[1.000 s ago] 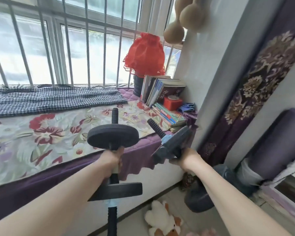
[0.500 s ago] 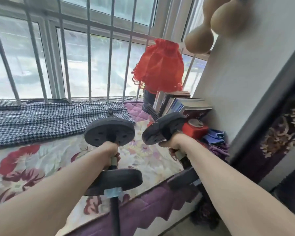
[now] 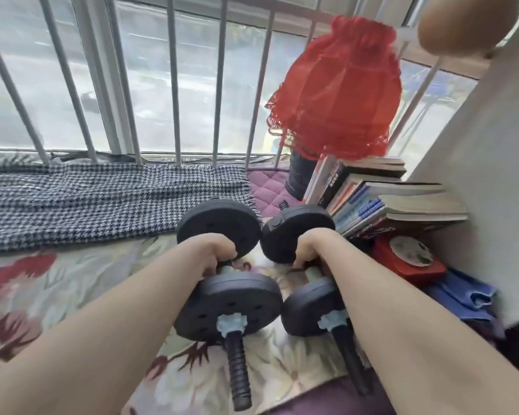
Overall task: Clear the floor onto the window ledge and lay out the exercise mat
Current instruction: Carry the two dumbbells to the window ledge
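Right now my left hand (image 3: 215, 254) and right hand (image 3: 309, 250) each grip a black plate-loaded dumbbell (image 3: 225, 265) (image 3: 304, 269) low over the floral-covered window ledge (image 3: 72, 295) near its right end, and letting go carelessly could roll one off the front edge or into the stacked books (image 3: 384, 199).

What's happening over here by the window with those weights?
A person grips two black dumbbells, the left hand on the left dumbbell and the right hand on the right dumbbell. They lie side by side low over the flowered ledge cover, beside a stack of books; whether they touch it is unclear.
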